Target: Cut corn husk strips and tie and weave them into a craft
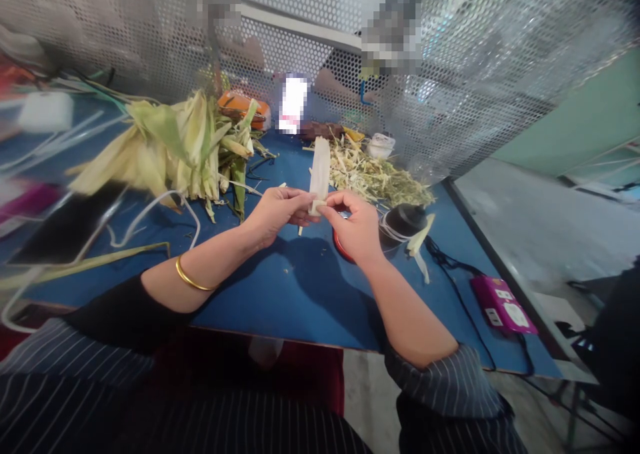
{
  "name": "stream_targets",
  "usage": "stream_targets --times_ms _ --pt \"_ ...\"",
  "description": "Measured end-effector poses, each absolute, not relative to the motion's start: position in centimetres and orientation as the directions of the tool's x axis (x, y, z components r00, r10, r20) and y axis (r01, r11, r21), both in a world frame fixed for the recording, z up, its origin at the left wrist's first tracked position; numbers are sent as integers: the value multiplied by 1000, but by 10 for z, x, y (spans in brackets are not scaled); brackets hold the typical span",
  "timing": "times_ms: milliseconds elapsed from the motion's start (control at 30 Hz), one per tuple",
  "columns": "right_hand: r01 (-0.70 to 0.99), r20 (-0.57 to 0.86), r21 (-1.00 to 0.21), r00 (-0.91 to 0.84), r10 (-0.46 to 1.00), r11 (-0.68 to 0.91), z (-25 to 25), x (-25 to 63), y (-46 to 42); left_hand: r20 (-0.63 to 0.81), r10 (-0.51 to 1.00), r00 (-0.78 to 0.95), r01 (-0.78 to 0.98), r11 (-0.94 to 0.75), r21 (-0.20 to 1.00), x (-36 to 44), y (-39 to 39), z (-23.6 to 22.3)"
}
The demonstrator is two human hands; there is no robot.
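Observation:
Between my hands, above the blue table, a pale strip of corn husk (pixel 321 164) stands upright with its lower end folded over. My left hand (pixel 287 209) pinches the strip near the fold from the left. From the right, my right hand (pixel 353 221) pinches the folded end between thumb and fingers. Partly hidden under my right hand is a round red-rimmed object (pixel 342 246). Just to the right stands a dark spool-like object (pixel 404 222) with pale cord wound around it. Behind the strip lies a heap of shredded husk scraps (pixel 370 171).
A large pile of corn husks (pixel 175 147) lies at the left. Behind are an orange packet (pixel 245 109), a lit screen (pixel 293 104) and a perforated metal screen (pixel 310 47). A magenta tissue pack (pixel 504 305) and black cables (pixel 450 261) lie at the right.

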State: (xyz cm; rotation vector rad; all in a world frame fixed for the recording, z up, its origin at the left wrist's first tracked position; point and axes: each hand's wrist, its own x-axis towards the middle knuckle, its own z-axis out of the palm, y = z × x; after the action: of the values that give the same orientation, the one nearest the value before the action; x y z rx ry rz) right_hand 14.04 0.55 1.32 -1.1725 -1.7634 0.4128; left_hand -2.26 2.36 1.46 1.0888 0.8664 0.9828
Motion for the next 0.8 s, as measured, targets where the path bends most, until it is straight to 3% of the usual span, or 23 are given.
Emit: stream_targets --times_ms 167,367,600,800 --pt "529 485 -727 -55 873 437 13 140 6 9 943 333 -190 58 980 -22 22 12" --pt "222 288 -930 -54 956 293 11 137 9 67 978 198 -157 -36 987 -21 23 12" --pt "148 187 -969 -75 980 196 7 138 9 121 974 193 -66 -110 992 -22 26 10" --pt "131 212 -969 -2 977 210 8 137 9 101 974 205 -54 -92 994 -21 24 13"
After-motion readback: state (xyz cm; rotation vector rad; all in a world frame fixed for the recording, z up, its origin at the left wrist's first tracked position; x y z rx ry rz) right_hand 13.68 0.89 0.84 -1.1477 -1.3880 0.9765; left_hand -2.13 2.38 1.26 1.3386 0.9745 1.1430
